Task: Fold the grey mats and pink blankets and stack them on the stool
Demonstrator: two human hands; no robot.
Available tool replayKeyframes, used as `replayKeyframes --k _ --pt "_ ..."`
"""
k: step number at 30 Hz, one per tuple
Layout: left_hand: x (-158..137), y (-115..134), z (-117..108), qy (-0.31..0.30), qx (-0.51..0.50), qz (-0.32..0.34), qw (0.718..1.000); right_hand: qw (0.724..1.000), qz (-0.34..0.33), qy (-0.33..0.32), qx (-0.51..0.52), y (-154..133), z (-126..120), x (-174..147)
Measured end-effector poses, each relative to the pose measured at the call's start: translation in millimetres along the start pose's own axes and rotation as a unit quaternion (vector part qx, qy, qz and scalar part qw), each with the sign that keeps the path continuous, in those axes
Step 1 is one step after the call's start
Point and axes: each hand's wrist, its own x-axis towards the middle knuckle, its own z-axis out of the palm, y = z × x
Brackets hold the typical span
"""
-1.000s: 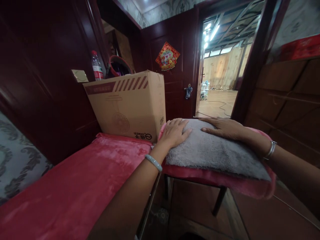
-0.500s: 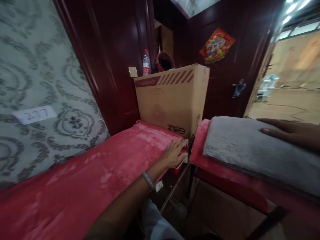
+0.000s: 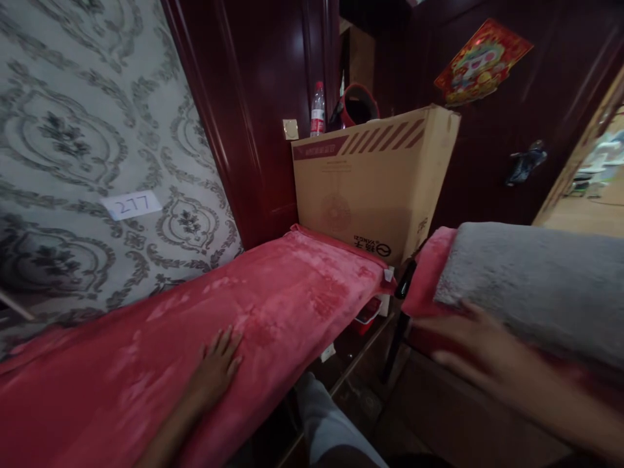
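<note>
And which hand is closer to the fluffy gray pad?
Right. The right hand is by the near left corner of the gray pad; the left hand is farther away, on the red cover.

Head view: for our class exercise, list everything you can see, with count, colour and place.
Cover: one, pinkish red, left to centre
Cushion: one, grey, right
Cloth: one, pink, under cushion
Box: one, brown, beyond cover
Bottle: one, clear with red cap, box's top left
Container: one, dark with red rim, right of bottle
Door: one, dark red, behind box
Poster: one, red and gold, on door
Handle: one, colour unclear, on door
Switch: one, cream, left of bottle
Wallpaper: one stretch, grey-white, upper left
Paper: one, white, on wallpaper
Trouser leg: one, pale, bottom centre
Left hand: one, bare, on cover
Right hand: one, bare, blurred, by cushion's near edge
</note>
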Motion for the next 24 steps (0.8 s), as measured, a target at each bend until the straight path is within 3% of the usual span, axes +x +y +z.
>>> replayKeyframes --k 2,5,10,15,20,24 --pt "-23.0 -1.7 10.6 0.018 -0.004 -0.007 1.0 0.994 -0.049 -0.084 -0.057 -8.9 56.5 8.4" --pt "-40.2 3.8 14.7 0.017 -0.029 -0.01 0.999 0.983 -0.073 -0.137 -0.098 -14.5 116.8 24.1" --pt "-28.6 -7.5 4.4 0.025 -0.032 -0.057 0.998 0.979 -0.156 -0.113 -0.07 -41.7 175.6 77.0" --pt "-18.6 -36.8 1.2 0.046 0.003 -0.18 0.983 0.965 -0.213 -0.135 -0.077 -68.9 243.6 159.4" --pt "-30.8 -36.9 9.7 0.068 -0.01 -0.175 0.982 0.959 -0.209 -0.131 -0.142 -79.8 315.3 212.0" --pt "-43.1 -46.5 11.1 0.064 -0.04 -0.173 0.982 0.946 -0.221 -0.127 -0.202 -71.3 345.7 220.0"
